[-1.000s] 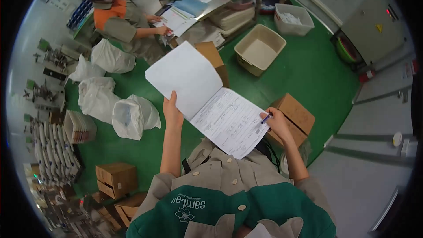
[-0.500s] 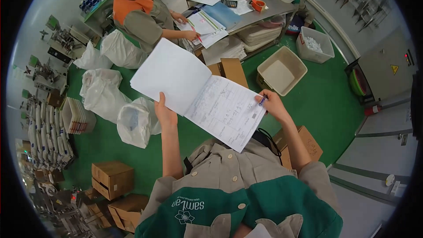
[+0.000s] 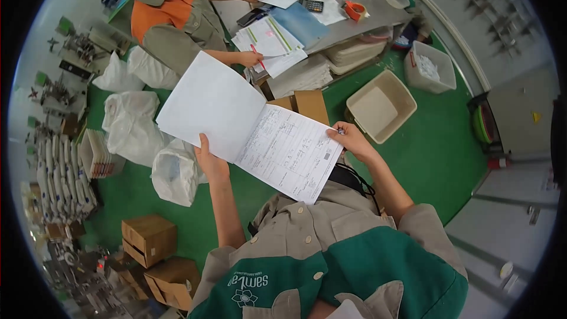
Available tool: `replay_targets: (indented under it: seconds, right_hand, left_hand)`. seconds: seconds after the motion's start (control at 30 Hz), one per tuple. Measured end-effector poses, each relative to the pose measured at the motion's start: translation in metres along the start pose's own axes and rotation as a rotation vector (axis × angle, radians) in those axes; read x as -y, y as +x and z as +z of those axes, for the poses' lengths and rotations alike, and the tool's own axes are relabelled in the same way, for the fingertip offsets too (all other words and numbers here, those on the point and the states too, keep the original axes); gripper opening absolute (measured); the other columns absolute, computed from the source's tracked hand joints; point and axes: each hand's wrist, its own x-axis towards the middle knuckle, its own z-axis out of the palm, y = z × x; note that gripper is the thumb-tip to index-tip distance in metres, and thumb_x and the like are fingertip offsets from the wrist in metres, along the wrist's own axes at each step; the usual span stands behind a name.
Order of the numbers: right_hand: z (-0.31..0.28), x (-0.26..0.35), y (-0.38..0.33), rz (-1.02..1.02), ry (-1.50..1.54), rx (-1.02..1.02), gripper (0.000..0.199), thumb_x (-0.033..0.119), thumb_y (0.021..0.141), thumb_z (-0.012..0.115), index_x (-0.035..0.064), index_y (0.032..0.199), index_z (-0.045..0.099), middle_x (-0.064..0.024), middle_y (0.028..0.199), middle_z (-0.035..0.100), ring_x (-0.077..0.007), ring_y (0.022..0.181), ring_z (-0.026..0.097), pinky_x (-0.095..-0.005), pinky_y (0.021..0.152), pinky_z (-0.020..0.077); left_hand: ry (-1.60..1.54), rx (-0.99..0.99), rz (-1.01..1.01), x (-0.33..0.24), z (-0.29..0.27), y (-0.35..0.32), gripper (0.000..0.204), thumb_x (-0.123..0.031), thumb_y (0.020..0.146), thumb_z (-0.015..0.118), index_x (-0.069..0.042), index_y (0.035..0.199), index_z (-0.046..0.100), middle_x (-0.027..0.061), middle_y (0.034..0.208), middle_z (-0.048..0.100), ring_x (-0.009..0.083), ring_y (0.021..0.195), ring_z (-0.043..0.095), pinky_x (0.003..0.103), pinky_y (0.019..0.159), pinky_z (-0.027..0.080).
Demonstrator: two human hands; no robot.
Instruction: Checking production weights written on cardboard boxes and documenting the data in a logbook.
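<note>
An open pad of paper forms is held between my two hands in front of my chest. Its blank white cover page is folded over to the left, while the printed form with handwriting faces up on the right. My left hand grips the lower edge near the fold, thumb on top and fingers underneath. At the right edge, my right hand pinches the pad, and a dark pen pokes out by its thumb, mostly hidden.
A co-worker holding a red pen stands at a metal table with papers, a calculator and orange tape. White sacks stand on the green floor at left. An empty beige tub and cardboard boxes are nearby.
The pad and both my hands have shifted slightly left in view. The co-worker's far hand has moved onto the upper sheet of paper, uncovering a dark object on the table.
</note>
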Motion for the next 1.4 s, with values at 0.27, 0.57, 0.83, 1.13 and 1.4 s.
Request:
replay_targets:
  seconds: [0.27, 0.57, 0.83, 1.13, 1.4]
  right_hand:
    - [-0.092, 0.035, 0.063, -0.177, -0.042, 0.106, 0.026, 0.027, 0.092, 0.064, 0.0047, 0.081, 0.057, 0.0015, 0.069, 0.056, -0.0052, 0.060, 0.049, -0.0244, 0.052, 0.0394]
    - [-0.177, 0.084, 0.105, -0.081, -0.180, 0.270, 0.028, 0.032, 0.087, 0.071, 0.0068, 0.087, 0.058, 0.0012, 0.076, 0.059, -0.0069, 0.066, 0.054, -0.0221, 0.058, 0.0435]
    - [-0.153, 0.106, 0.124, -0.200, -0.225, 0.447, 0.020, 0.023, 0.093, 0.065, 0.0033, 0.098, 0.063, 0.0027, 0.080, 0.061, -0.0046, 0.072, 0.052, -0.0213, 0.067, 0.0421]
    - [-0.106, 0.120, 0.124, -0.410, -0.293, 0.373, 0.020, 0.019, 0.090, 0.067, 0.0009, 0.096, 0.061, 0.0018, 0.073, 0.055, -0.0055, 0.066, 0.049, -0.0224, 0.060, 0.0418]
    - [-0.061, 0.108, 0.121, -0.572, -0.410, 0.183, 0.024, 0.021, 0.087, 0.071, 0.0008, 0.085, 0.058, -0.0036, 0.068, 0.056, -0.0082, 0.064, 0.048, -0.0262, 0.057, 0.0403]
  left_hand:
    - [-0.050, -0.066, 0.124, 0.018, 0.088, 0.000, 0.047, -0.020, 0.100, 0.051, -0.004, 0.141, 0.035, 0.0123, 0.138, 0.045, 0.0262, 0.126, 0.046, 0.044, 0.104, 0.041]
    - [-0.144, -0.162, 0.306, 0.019, 0.175, -0.011, 0.044, -0.018, 0.101, 0.049, -0.007, 0.141, 0.036, 0.0098, 0.138, 0.046, 0.0252, 0.125, 0.047, 0.044, 0.105, 0.041]
    - [-0.202, -0.224, 0.480, 0.001, 0.152, -0.034, 0.042, -0.015, 0.101, 0.048, -0.009, 0.140, 0.036, 0.0077, 0.137, 0.047, 0.0237, 0.124, 0.049, 0.043, 0.105, 0.042]
    - [-0.155, -0.217, 0.564, -0.027, 0.118, -0.037, 0.040, -0.016, 0.101, 0.047, -0.006, 0.139, 0.037, 0.0087, 0.133, 0.050, 0.0229, 0.122, 0.049, 0.042, 0.104, 0.042]
    - [-0.155, -0.263, 0.536, -0.045, 0.086, -0.037, 0.046, -0.016, 0.100, 0.048, -0.008, 0.143, 0.034, 0.0108, 0.141, 0.043, 0.0274, 0.128, 0.043, 0.050, 0.108, 0.036]
